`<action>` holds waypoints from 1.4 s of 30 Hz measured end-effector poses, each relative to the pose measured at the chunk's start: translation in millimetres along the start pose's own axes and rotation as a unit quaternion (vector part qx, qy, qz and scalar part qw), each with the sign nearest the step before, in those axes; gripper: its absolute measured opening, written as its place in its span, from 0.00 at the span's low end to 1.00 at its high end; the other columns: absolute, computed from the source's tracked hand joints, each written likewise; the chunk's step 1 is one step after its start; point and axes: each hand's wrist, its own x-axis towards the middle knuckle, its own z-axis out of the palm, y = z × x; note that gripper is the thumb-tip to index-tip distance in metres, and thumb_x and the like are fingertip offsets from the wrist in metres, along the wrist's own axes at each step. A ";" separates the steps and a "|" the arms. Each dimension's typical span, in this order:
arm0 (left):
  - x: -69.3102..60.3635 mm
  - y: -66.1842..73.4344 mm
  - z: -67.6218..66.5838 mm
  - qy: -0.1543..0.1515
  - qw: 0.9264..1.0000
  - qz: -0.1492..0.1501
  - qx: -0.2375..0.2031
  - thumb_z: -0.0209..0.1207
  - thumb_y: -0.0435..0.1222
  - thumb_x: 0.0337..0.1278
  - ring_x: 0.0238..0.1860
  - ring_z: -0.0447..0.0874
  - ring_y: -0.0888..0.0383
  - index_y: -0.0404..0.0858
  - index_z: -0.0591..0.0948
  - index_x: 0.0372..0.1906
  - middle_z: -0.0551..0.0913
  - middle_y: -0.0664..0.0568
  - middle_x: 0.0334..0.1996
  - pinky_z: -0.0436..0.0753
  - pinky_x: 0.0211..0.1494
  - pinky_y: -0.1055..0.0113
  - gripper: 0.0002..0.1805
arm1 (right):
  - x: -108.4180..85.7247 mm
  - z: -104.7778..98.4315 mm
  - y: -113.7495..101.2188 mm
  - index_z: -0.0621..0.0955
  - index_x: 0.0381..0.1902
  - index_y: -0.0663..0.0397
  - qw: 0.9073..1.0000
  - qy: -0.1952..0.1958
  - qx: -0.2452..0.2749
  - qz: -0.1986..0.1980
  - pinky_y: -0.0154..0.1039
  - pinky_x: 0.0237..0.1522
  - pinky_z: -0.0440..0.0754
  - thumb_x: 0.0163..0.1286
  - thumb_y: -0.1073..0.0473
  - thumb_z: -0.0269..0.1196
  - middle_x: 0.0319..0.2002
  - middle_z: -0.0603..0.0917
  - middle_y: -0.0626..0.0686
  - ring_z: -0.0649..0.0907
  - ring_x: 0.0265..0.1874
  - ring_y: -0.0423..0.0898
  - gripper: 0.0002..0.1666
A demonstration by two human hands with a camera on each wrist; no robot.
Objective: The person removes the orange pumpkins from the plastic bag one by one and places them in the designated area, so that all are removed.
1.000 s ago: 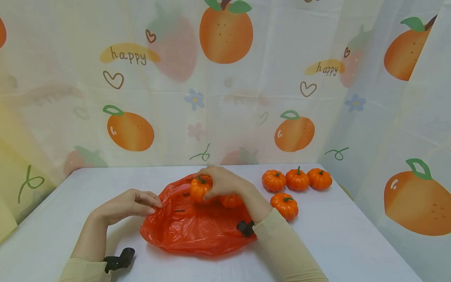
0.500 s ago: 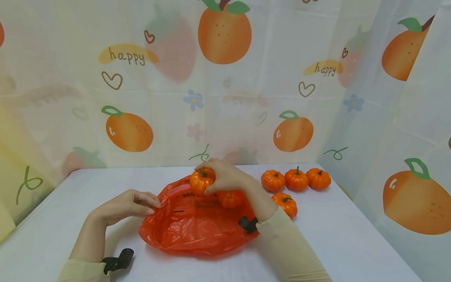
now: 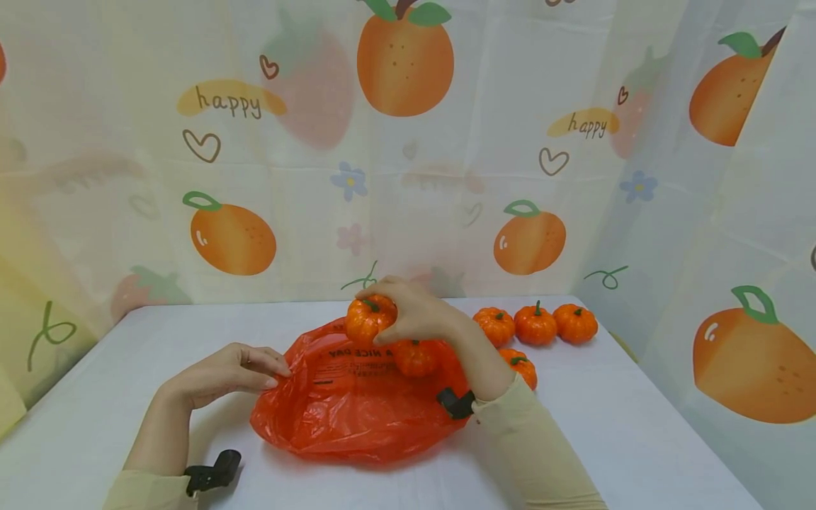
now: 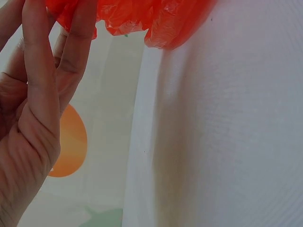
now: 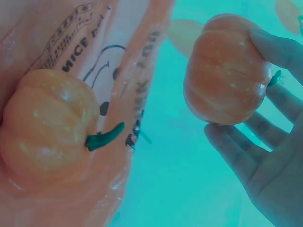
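Observation:
A red plastic bag (image 3: 357,411) with black print lies on the table, its mouth spread. My left hand (image 3: 226,372) pinches the bag's left edge; the left wrist view shows its fingers at the crinkled red film (image 4: 125,19). Above the bag's far side, my right hand (image 3: 417,312) grips a small orange pumpkin (image 3: 370,320) between thumb and fingers. The right wrist view shows this pumpkin (image 5: 227,71) held apart from the bag. A second pumpkin (image 3: 416,359) with a green stem rests inside the bag, below my right hand.
Three pumpkins (image 3: 535,326) stand in a row at the table's back right. Nearer, another pumpkin (image 3: 524,368) is partly hidden by my right forearm. A fruit-printed curtain (image 3: 421,212) hangs behind the white table (image 3: 637,439).
My right hand has lifted the gripped pumpkin up and slightly right, from within the bag's mouth to above it. The pumpkin inside the bag shows more fully. My left hand keeps its hold.

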 end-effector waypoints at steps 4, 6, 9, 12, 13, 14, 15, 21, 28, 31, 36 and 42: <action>-0.6 -0.1 0.2 -0.002 1.000 0.001 -0.004 0.59 0.37 0.64 0.54 0.78 0.67 0.34 0.85 0.52 0.84 0.58 0.50 0.84 0.54 0.67 0.16 | -3.5 -3.7 -0.9 0.75 0.66 0.38 1.000 0.006 -0.003 0.003 0.46 0.61 0.78 0.54 0.57 0.72 0.67 0.72 0.48 0.75 0.62 0.46 0.39; -0.7 -0.5 0.2 -0.002 1.000 0.002 -0.005 0.59 0.37 0.64 0.54 0.78 0.67 0.35 0.85 0.52 0.84 0.57 0.50 0.84 0.54 0.67 0.15 | -5.3 -6.1 -1.0 0.74 0.66 0.38 1.000 0.013 -0.006 0.003 0.46 0.61 0.78 0.54 0.57 0.73 0.67 0.73 0.48 0.75 0.62 0.46 0.40; -0.7 -0.6 0.0 0.000 1.000 0.003 -0.004 0.59 0.36 0.64 0.54 0.78 0.68 0.35 0.85 0.52 0.84 0.57 0.50 0.84 0.54 0.68 0.15 | -8.0 -10.2 -0.5 0.75 0.66 0.39 0.999 0.029 -0.018 -0.004 0.44 0.60 0.78 0.53 0.57 0.74 0.65 0.75 0.47 0.76 0.61 0.45 0.41; -1.3 0.2 -0.1 0.002 1.000 0.005 -0.002 0.59 0.36 0.64 0.53 0.78 0.68 0.36 0.85 0.51 0.84 0.56 0.51 0.84 0.54 0.68 0.15 | -11.4 -14.5 0.8 0.76 0.65 0.40 0.998 0.045 -0.031 -0.011 0.42 0.57 0.79 0.52 0.57 0.75 0.62 0.77 0.47 0.77 0.58 0.45 0.40; -1.6 0.5 -0.2 0.003 1.000 0.006 -0.002 0.59 0.36 0.64 0.53 0.78 0.68 0.36 0.86 0.51 0.84 0.55 0.51 0.84 0.54 0.68 0.14 | -12.7 -16.1 1.2 0.76 0.65 0.40 0.998 0.050 -0.035 -0.016 0.42 0.56 0.79 0.52 0.56 0.75 0.62 0.78 0.47 0.78 0.57 0.45 0.40; -1.9 0.7 -0.1 0.003 1.000 0.007 -0.001 0.59 0.36 0.64 0.54 0.78 0.68 0.37 0.86 0.50 0.84 0.54 0.52 0.84 0.54 0.68 0.14 | -14.1 -17.5 1.9 0.76 0.65 0.41 0.998 0.054 -0.038 -0.017 0.42 0.56 0.79 0.52 0.56 0.75 0.61 0.78 0.47 0.78 0.56 0.45 0.40; -2.1 1.0 0.0 0.003 1.000 0.007 -0.001 0.59 0.36 0.64 0.54 0.78 0.68 0.37 0.86 0.50 0.83 0.54 0.52 0.84 0.54 0.68 0.14 | -15.5 -18.9 2.4 0.76 0.65 0.41 0.998 0.056 -0.037 -0.019 0.43 0.56 0.79 0.52 0.57 0.75 0.61 0.78 0.47 0.78 0.56 0.45 0.40; -1.9 1.1 0.5 0.002 1.000 0.006 -0.005 0.59 0.36 0.64 0.54 0.78 0.68 0.37 0.86 0.50 0.84 0.56 0.51 0.84 0.54 0.68 0.14 | -25.5 -25.9 5.8 0.76 0.65 0.41 0.998 0.058 0.000 -0.010 0.48 0.64 0.76 0.54 0.58 0.74 0.62 0.76 0.46 0.74 0.62 0.45 0.39; -0.8 0.6 0.3 -0.001 1.000 0.006 -0.004 0.59 0.36 0.64 0.54 0.78 0.68 0.35 0.85 0.52 0.84 0.59 0.50 0.84 0.54 0.68 0.15 | -43.2 -31.9 7.1 0.74 0.65 0.38 0.997 0.072 0.008 -0.001 0.48 0.64 0.76 0.55 0.58 0.74 0.65 0.73 0.45 0.74 0.63 0.45 0.39; -0.4 0.6 -0.3 -0.001 1.000 0.009 -0.002 0.59 0.36 0.64 0.54 0.78 0.69 0.35 0.85 0.51 0.84 0.58 0.50 0.84 0.54 0.68 0.15 | -49.4 -33.7 8.2 0.75 0.65 0.40 0.996 0.088 0.005 -0.011 0.49 0.65 0.76 0.54 0.58 0.74 0.64 0.75 0.46 0.74 0.63 0.46 0.39; -0.2 0.7 -0.3 0.001 1.000 0.007 -0.001 0.59 0.36 0.64 0.53 0.78 0.69 0.35 0.85 0.51 0.84 0.58 0.50 0.84 0.54 0.69 0.15 | -57.9 -35.2 11.1 0.77 0.63 0.40 0.994 0.106 -0.003 -0.018 0.50 0.66 0.75 0.53 0.59 0.75 0.62 0.76 0.45 0.74 0.64 0.46 0.38; -0.8 3.6 0.4 -0.001 1.000 0.005 -0.003 0.59 0.36 0.64 0.53 0.78 0.68 0.36 0.86 0.51 0.84 0.57 0.50 0.84 0.54 0.69 0.14 | -69.9 -37.5 13.8 0.76 0.63 0.34 0.993 0.116 -0.007 -0.007 0.51 0.66 0.75 0.53 0.59 0.75 0.63 0.75 0.43 0.74 0.64 0.46 0.38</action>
